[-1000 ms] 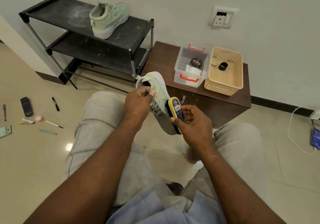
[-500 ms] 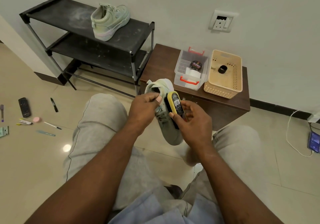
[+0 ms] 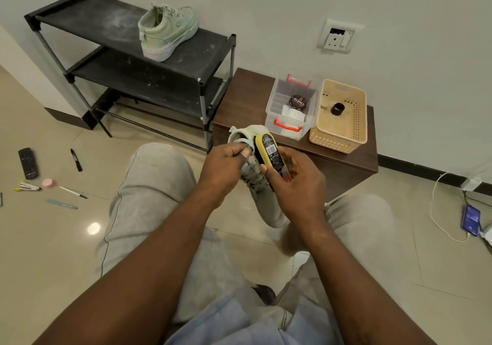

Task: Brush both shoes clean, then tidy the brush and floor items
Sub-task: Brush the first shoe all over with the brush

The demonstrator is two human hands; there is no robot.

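Note:
My left hand [image 3: 226, 167] grips a pale green shoe [image 3: 269, 206] by its collar, holding it above my knees with the toe pointing down toward me. My right hand [image 3: 294, 187] holds a yellow brush [image 3: 267, 151] with a black label, its bristle side pressed against the shoe's upper near the laces. The second pale green shoe [image 3: 167, 31] stands on the top shelf of the black rack [image 3: 87, 14]. On the floor at left lie a remote [image 3: 28, 163], a black marker [image 3: 76, 160], a pink round item [image 3: 48, 183], a pen [image 3: 73, 192] and a blue file [image 3: 61, 204].
A brown cabinet [image 3: 247, 96] beside the rack carries a clear box [image 3: 291, 106] with a polish tin and a beige basket [image 3: 339, 134]. A phone [image 3: 471, 219] on a white cable lies on the floor at right. My knees fill the lower middle.
The brush has slid up the shoe from mid-upper toward the collar. Both hands and the shoe have stayed close together; the view shifted slightly.

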